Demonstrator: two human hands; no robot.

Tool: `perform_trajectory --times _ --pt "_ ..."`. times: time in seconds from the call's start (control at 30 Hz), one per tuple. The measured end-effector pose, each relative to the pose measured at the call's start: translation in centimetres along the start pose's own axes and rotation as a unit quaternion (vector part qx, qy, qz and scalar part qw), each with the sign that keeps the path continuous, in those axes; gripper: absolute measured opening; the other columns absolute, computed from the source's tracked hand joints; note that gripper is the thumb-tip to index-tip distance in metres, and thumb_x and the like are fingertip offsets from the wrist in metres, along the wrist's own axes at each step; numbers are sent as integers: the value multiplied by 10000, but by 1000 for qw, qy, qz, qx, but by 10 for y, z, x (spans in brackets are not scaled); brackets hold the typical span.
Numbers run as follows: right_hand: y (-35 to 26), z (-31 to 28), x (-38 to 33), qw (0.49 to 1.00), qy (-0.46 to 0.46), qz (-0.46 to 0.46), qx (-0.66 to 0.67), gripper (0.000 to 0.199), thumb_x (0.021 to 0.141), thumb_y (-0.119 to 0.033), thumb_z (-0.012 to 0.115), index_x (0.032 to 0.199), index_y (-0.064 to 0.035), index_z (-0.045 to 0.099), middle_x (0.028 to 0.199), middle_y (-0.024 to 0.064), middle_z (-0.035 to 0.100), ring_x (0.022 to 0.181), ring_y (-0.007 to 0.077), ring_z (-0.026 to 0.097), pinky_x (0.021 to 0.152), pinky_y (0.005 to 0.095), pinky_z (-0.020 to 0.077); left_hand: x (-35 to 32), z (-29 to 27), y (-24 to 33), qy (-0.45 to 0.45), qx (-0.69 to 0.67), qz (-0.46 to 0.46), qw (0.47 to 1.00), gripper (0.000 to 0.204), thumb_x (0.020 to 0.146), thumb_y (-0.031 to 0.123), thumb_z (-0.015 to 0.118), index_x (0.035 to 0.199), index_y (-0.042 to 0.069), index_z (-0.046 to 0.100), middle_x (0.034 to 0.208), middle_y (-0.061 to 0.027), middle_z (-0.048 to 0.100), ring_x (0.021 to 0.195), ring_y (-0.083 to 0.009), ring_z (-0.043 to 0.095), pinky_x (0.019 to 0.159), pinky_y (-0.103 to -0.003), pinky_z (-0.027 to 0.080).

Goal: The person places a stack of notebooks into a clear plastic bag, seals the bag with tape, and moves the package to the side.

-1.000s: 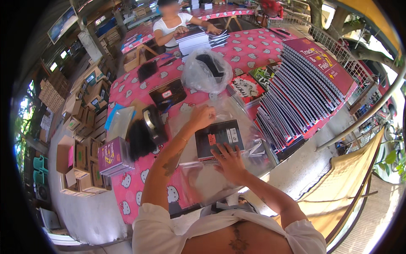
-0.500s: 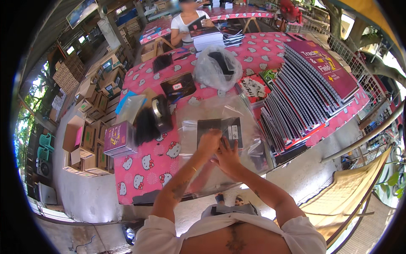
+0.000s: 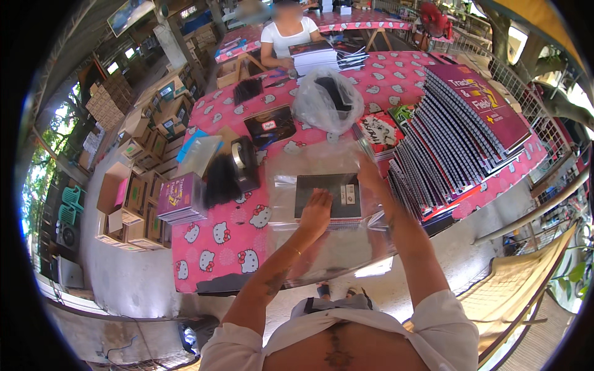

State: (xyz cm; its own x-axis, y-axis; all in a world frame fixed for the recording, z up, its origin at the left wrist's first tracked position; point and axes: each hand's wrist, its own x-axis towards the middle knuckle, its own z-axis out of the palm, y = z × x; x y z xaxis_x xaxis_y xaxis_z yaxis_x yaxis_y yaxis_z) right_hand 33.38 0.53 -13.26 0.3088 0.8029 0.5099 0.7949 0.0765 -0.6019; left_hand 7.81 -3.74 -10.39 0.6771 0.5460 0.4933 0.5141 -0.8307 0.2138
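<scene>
In front of me a dark-covered notebook point(image 3: 334, 191) with a white label lies on clear plastic sheets point(image 3: 284, 241); page edges show along its near side. My left hand point(image 3: 317, 209) rests on the cover left of the label, its fingers laid on it. Stretched forward past the notebook's right side, my right hand point(image 3: 369, 174) is over the far right part of the plastic. It is smeared by motion, so its fingers and anything in them cannot be made out.
Spiral notebooks point(image 3: 458, 136) stand in a long leaning row at right. At left are a tape dispenser point(image 3: 243, 162), a purple book stack point(image 3: 181, 196) and cardboard boxes point(image 3: 127, 210). A plastic bag point(image 3: 328, 102) sits beyond, with a person point(image 3: 286, 37) behind a book stack point(image 3: 314, 59).
My right hand has left the label area and moved forward and right over the plastic. My left hand has flattened onto the cover. Across the table, the person has lowered a book.
</scene>
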Motion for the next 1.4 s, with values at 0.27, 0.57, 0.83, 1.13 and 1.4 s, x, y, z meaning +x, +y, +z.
perform_trajectory --times 0.27,0.57,0.83,1.13,1.4 --pt "-50 -61 -59 980 -102 81 -151 406 745 94 565 1127 -40 587 1009 253 620 878 432 630 826 465 510 -20 -12 -6 3 97 -41 994 340 831 36 573 1163 -24 607 1155 -214 576 1126 -376 557 941 -431 503" --pt "-175 -53 -163 953 -217 -145 -154 615 853 -305 649 1367 -28 456 1393 172 461 1336 377 412 1069 560 345 -9 -17 -10 -15 -16 -71 997 135 787 49 618 922 43 616 1059 -186 604 1081 -375 586 915 -428 516" --pt "-164 -20 -159 916 -197 -168 -306 622 806 -294 696 1325 -24 485 1398 154 433 1340 348 393 1021 593 338 3 -38 -17 -81 67 107 989 126 732 89 655 839 31 622 936 -156 625 947 -363 612 843 -417 533" --pt "-163 -46 -121 954 -232 -142 -129 772 695 -208 803 1345 1 443 1357 117 442 1204 315 495 1009 418 404 -22 -20 13 -143 41 -74 986 209 739 78 645 930 -4 664 981 -164 621 930 -351 635 801 -438 549" --pt "-142 -40 -119 936 -268 -149 -172 704 615 -170 808 1241 15 546 1280 113 498 1170 295 512 977 409 440 -52 -61 -48 -14 26 -180 983 175 830 89 575 936 29 701 1094 -184 645 974 -361 642 766 -452 555"
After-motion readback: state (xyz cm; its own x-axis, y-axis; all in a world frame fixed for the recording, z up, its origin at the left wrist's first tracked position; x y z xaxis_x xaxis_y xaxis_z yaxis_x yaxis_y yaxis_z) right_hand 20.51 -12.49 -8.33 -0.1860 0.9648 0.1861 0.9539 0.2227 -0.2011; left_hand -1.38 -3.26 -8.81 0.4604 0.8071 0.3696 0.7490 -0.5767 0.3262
